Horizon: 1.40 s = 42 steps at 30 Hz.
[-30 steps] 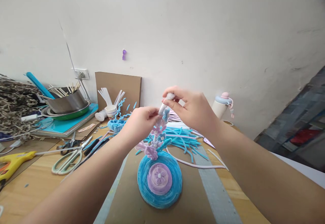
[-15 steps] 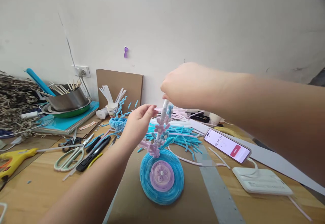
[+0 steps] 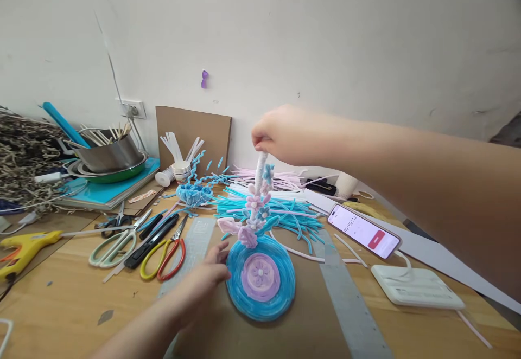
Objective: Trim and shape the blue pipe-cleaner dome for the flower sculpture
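Observation:
A round blue disc (image 3: 285, 280) with a lilac and pink centre and a small flower stands tilted on a brown board. From its top rises a white wrapped stem (image 3: 259, 177), dressed with pink and blue fuzzy flowers (image 3: 255, 203). My right hand (image 3: 272, 136) is closed around the stem's upper end. Low at the disc's left edge is my left hand (image 3: 211, 269), slightly blurred, fingers apart and holding nothing. Whether its fingertips touch the disc I cannot tell.
Blue pipe cleaners (image 3: 232, 207) lie behind the disc. Red-and-yellow scissors (image 3: 173, 256), pale-green scissors (image 3: 118, 245) and a yellow glue gun (image 3: 28, 250) are at left. On the right are a phone (image 3: 362, 231) and a white power bank (image 3: 417, 288).
My left hand has dropped from beside the stem to the disc's left edge, uncovering the red-and-yellow scissors. My right hand still grips the stem, which has shifted slightly left.

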Each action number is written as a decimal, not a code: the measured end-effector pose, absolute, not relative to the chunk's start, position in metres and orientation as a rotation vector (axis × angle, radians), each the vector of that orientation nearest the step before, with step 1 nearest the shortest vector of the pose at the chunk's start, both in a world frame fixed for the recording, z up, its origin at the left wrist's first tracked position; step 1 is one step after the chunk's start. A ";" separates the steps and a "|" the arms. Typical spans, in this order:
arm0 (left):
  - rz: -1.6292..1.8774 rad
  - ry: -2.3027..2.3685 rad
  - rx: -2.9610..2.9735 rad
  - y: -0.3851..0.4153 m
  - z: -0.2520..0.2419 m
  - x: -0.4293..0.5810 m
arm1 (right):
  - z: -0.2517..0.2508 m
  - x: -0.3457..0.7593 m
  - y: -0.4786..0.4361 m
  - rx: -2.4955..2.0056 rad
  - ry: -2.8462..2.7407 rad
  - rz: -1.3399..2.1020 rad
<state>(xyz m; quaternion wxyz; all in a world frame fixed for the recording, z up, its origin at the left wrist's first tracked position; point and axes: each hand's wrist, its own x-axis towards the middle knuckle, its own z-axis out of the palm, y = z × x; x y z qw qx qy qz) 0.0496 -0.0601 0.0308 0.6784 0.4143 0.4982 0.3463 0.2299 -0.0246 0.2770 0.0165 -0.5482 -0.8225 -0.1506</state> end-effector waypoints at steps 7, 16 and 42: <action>0.741 1.050 0.785 -0.095 0.009 0.062 | 0.272 0.231 -0.020 -1.566 -2.430 -0.195; 0.603 1.063 0.721 -0.116 -0.011 0.073 | 0.283 0.245 -0.036 -1.350 -2.578 0.254; 1.326 1.083 1.625 -0.076 0.101 0.082 | 0.285 0.189 -0.085 -1.477 -2.907 -0.608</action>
